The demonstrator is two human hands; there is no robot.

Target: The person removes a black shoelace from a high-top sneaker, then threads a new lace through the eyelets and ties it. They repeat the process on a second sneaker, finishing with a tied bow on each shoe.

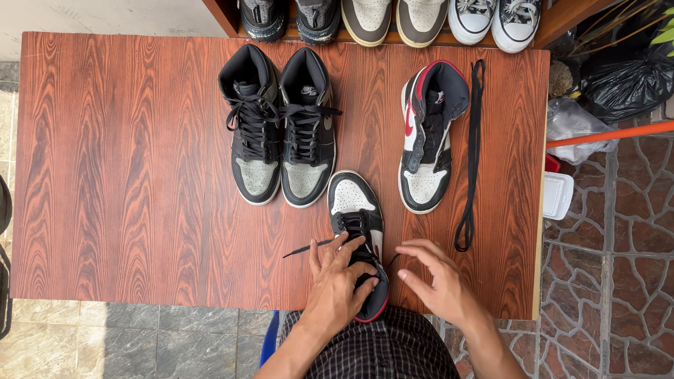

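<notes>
From the head camera, a brown wood table (126, 175) stands on a floor of stone tiles (618, 231). A shoe (357, 224) sits at the near edge. The left hand (337, 281) lies on it, fingers spread, gripping nothing. The right hand (435, 277) hovers just beside it, open. A black pair (281, 133) and one more shoe (428, 140) sit behind, by a loose lace (472, 154). A shelf (562, 17) at the back holds more shoes (393, 17)
</notes>
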